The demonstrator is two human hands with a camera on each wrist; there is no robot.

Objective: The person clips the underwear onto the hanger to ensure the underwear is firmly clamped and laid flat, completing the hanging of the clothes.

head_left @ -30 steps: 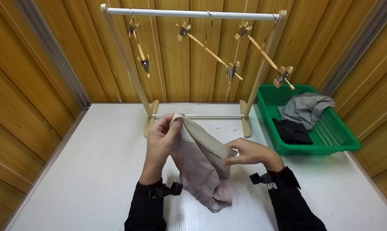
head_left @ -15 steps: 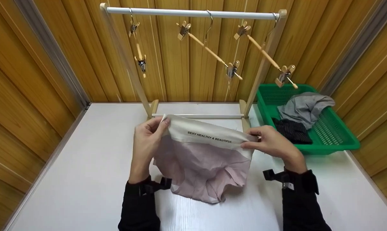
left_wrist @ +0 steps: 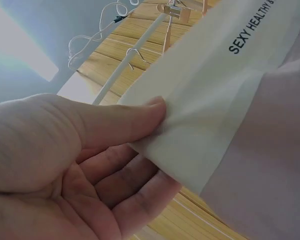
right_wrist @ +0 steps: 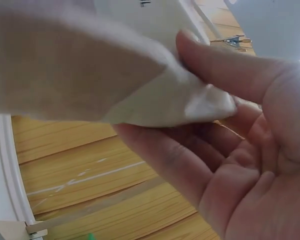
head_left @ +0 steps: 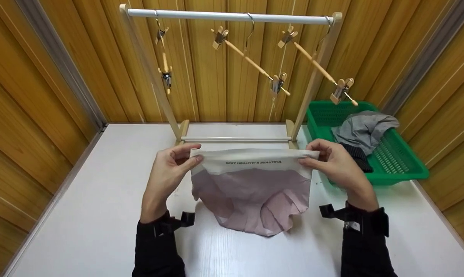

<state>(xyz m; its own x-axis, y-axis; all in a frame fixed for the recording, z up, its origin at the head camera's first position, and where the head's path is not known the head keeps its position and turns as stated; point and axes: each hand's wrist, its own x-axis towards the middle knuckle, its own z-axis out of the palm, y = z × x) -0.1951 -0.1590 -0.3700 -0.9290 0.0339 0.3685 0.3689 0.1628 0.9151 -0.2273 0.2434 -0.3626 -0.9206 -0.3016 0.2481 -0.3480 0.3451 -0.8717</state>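
Note:
A pair of pinkish-mauve underpants with a wide cream waistband hangs stretched between both hands above the table. Dark lettering runs along the band's front. The left hand pinches the band's left corner between thumb and fingers; the left wrist view shows the thumb lying on the cream cloth, the fingers behind it. At the right corner, the right hand pinches the band the same way. Seen from the right wrist, the cloth is bunched between thumb and fingers. The garment's lower edge droops in loose folds.
Behind the hands stands a rack with a white top rail. Three clip hangers hang from it: left, middle and right. A green basket at right holds a grey cloth and a black striped cloth.
The underpants, first folded over and slanting, are now spread flat with the waistband level. The right hand has moved right and up, the left hand left, drawing the band out wide.

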